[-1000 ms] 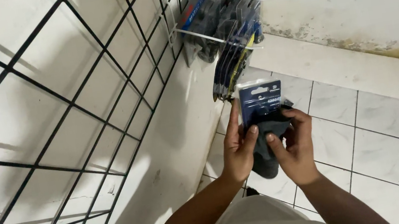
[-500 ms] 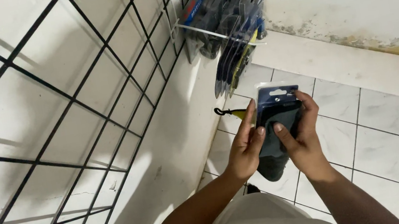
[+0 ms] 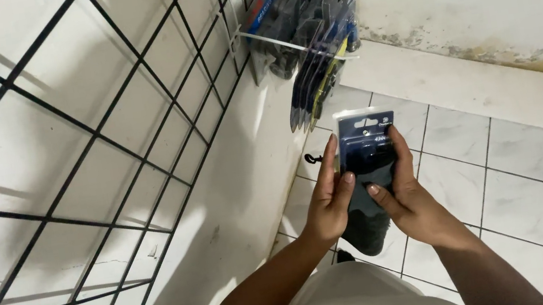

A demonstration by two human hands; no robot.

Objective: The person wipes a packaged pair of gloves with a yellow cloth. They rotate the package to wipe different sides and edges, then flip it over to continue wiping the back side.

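I hold a small dark blister pack with a blue card top in both hands, in front of my chest. My left hand grips its left edge, thumb across the front. On the right edge sits my right hand, its thumb also on the front. The pack stands upright and faces me. Up and to the left, similar dark and blue packs hang on white hooks from a black wire grid on the wall.
The black grid panel covers the white wall on the left. White floor tiles spread below, with a raised white ledge along a stained far wall. A small black hook lies on the floor near the wall.
The pack and both hands have stayed close together and shifted slightly; my view has moved nearer to the hanging packs. Both hands keep their grip.
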